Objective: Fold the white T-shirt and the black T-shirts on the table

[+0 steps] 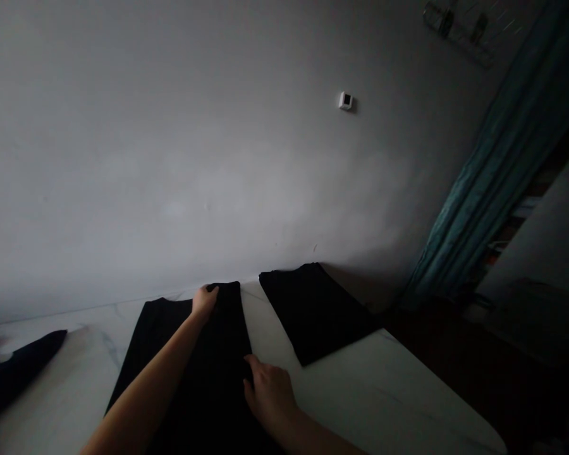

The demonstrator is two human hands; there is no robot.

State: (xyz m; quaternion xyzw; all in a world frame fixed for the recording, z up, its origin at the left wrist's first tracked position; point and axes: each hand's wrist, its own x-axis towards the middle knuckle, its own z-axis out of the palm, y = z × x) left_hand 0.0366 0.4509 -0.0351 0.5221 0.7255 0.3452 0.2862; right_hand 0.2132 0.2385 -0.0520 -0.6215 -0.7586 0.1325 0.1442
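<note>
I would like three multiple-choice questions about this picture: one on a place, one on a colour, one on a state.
1. Where is the left hand?
A. on the far end of the black garment
B. on the curtain
C. on the wall

2. What colour is the curtain?
A. red
B. teal
C. yellow

3. How does the folded black cloth lie?
A. hanging
B. flat on the table
C. held up

Answers: 1 A, fingers grip that far edge; 2 B, it looks teal; 3 B, it lies flat, untouched.

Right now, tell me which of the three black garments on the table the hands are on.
The middle black garment: left hand at its far edge, right hand on its right side. The folded one and the left heap lie untouched.
</note>
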